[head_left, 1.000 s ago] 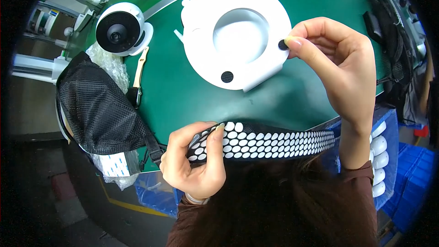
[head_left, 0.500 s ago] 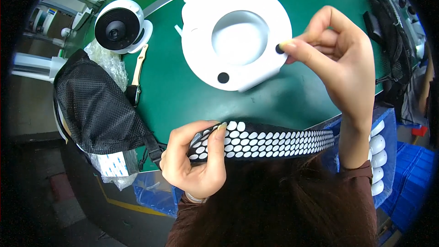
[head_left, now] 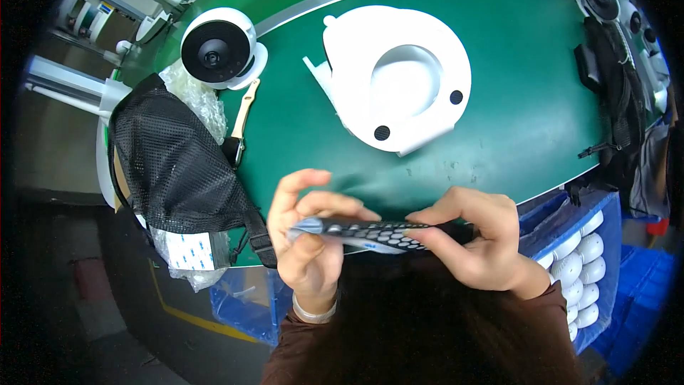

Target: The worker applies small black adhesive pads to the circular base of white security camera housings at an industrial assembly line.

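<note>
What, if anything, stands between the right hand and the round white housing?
Nothing visible: only green tabletop lies between the right hand and the round white housing. The white-dotted black strip in that hand lies on the person's side of the gap.

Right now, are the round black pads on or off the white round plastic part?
On: both black pads are visible on the white part.

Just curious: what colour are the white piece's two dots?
The dots are black, clearest in the head view.
</note>
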Demonstrator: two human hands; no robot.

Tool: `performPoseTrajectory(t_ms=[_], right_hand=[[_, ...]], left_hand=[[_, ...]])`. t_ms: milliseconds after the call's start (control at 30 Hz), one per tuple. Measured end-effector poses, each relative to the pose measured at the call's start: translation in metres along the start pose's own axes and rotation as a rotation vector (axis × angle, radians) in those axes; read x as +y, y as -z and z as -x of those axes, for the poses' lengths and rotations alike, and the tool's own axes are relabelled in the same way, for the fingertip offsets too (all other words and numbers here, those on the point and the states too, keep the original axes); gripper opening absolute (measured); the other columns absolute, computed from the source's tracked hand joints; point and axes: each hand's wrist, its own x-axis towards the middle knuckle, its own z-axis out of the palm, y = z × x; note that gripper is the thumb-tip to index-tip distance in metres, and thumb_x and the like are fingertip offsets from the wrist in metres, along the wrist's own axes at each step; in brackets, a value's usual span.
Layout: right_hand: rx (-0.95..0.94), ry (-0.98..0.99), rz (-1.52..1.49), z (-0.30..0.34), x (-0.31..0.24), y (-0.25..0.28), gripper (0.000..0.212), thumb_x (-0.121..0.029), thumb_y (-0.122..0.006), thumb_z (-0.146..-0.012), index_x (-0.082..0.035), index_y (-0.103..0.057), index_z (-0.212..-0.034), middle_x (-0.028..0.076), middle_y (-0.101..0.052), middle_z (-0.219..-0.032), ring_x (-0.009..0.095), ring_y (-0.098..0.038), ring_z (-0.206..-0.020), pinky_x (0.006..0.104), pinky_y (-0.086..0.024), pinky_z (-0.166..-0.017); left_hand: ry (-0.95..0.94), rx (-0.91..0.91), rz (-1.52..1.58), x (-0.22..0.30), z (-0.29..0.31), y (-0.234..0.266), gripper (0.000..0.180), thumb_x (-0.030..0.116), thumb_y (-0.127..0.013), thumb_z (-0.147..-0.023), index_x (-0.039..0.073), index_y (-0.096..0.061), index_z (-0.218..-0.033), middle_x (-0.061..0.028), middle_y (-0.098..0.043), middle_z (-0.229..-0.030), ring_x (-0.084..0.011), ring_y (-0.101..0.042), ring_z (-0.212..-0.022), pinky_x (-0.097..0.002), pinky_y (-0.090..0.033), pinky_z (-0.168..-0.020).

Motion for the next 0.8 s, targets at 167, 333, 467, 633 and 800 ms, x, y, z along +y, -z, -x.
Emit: performPoseTrajectory(t_ms=[167, 333, 467, 633, 800], right_hand=[[0.027, -0.022, 0.007, -0.002, 0.007, -0.004, 0.013, -0.006, -0.066, -0.068, 0.002, -0.06, -0.077, 0.012, -0.06, -0.068, 0.021, -0.06, -0.059, 0.0258, -0.046, -0.053], [0.23, 0.078, 0.16, -0.005, -0.002, -0.012, 0.02, -0.005, -0.068, -0.062, -0.005, -0.062, -0.081, 0.006, -0.058, -0.07, 0.018, -0.057, -0.059, 0.0253, -0.045, -0.051], [0.281, 0.262, 0.221, -0.005, 0.004, -0.013, 0.019, -0.004, -0.068, -0.061, -0.005, -0.061, -0.078, 0.006, -0.058, -0.069, 0.019, -0.057, -0.058, 0.0249, -0.045, -0.051], [0.335, 0.323, 0.314, -0.001, -0.002, -0.015, 0.017, -0.001, -0.067, -0.059, -0.004, -0.059, -0.074, 0.006, -0.06, -0.07, 0.018, -0.058, -0.058, 0.0257, -0.045, -0.049], [0.34, 0.345, 0.306, 0.002, 0.0, -0.016, 0.017, -0.001, -0.067, -0.059, -0.002, -0.059, -0.073, 0.007, -0.06, -0.071, 0.02, -0.058, -0.058, 0.026, -0.046, -0.049]], left_hand=[[-0.102, 0.055, -0.51, -0.011, 0.01, -0.007, 0.022, -0.007, -0.062, -0.065, -0.006, -0.055, -0.086, -0.0112, -0.06, -0.08, -0.0144, -0.056, -0.069, -0.0232, -0.045, -0.063], [-0.344, 0.181, -0.64, -0.011, 0.013, -0.02, 0.018, -0.006, -0.063, -0.067, -0.005, -0.055, -0.083, -0.0059, -0.06, -0.074, -0.0108, -0.055, -0.065, -0.0205, -0.043, -0.059], [-0.383, 0.159, -0.77, -0.012, 0.012, -0.022, 0.013, -0.005, -0.063, -0.066, -0.005, -0.057, -0.078, -0.0083, -0.061, -0.073, -0.0116, -0.056, -0.064, -0.0203, -0.043, -0.059], [-0.277, 0.085, -1.184, 0.004, 0.016, -0.03, 0.008, -0.008, -0.063, -0.06, -0.007, -0.057, -0.066, -0.0131, -0.06, -0.065, -0.0178, -0.059, -0.056, -0.0234, -0.045, -0.054], [-0.357, 0.003, -1.238, 0.004, 0.017, -0.029, 0.01, -0.011, -0.062, -0.057, -0.007, -0.058, -0.066, -0.0144, -0.061, -0.064, -0.0205, -0.06, -0.056, -0.0249, -0.047, -0.055]])
